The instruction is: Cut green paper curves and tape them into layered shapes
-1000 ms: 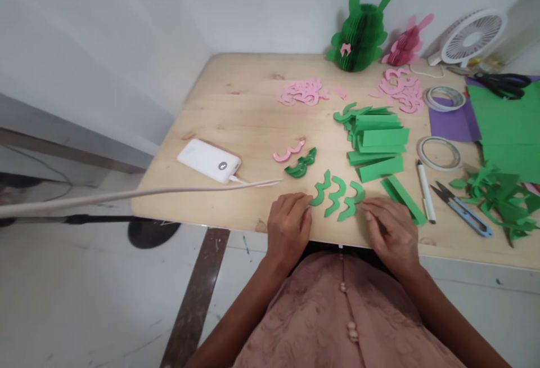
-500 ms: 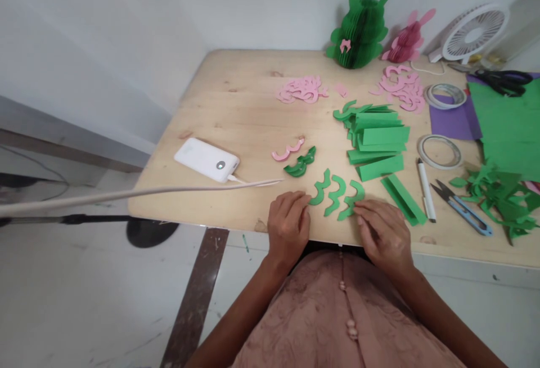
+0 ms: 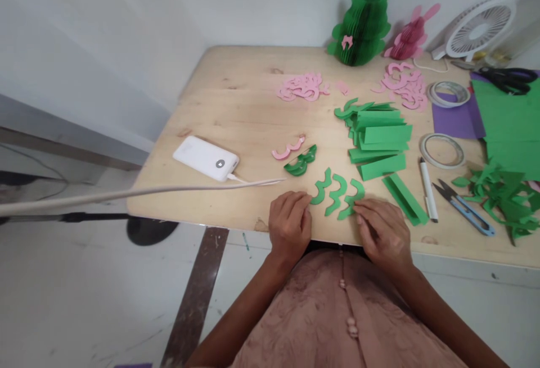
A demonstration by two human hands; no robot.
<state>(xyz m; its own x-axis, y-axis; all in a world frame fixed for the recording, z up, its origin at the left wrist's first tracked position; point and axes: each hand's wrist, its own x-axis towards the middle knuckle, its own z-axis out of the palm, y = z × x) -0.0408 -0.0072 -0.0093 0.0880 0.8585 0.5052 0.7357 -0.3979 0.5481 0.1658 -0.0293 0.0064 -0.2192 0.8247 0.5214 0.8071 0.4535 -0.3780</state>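
Three wavy green paper cutouts lie side by side near the table's front edge: a left one (image 3: pixel 322 187), a middle one (image 3: pixel 336 194) and a right one (image 3: pixel 351 199). My left hand (image 3: pixel 290 221) rests on the edge with curled fingers, its fingertips beside the left cutout; what it holds, if anything, is hidden. At the right cutout's lower end, the fingertips of my right hand (image 3: pixel 383 233) touch the paper, fingers bent together. Behind them are a folded green piece (image 3: pixel 301 161) and a pink wavy strip (image 3: pixel 288 148).
Folded green strips (image 3: pixel 382 137), a white pen (image 3: pixel 428 191), blue snips (image 3: pixel 464 207) and tape rolls (image 3: pixel 442 151) lie to the right. A white power bank (image 3: pixel 206 158) with a cable is at left. Paper bunnies (image 3: pixel 365 29) and a fan (image 3: pixel 480 29) stand behind.
The view has shifted slightly. Both hands and the green cutouts keep about the same places on the table.
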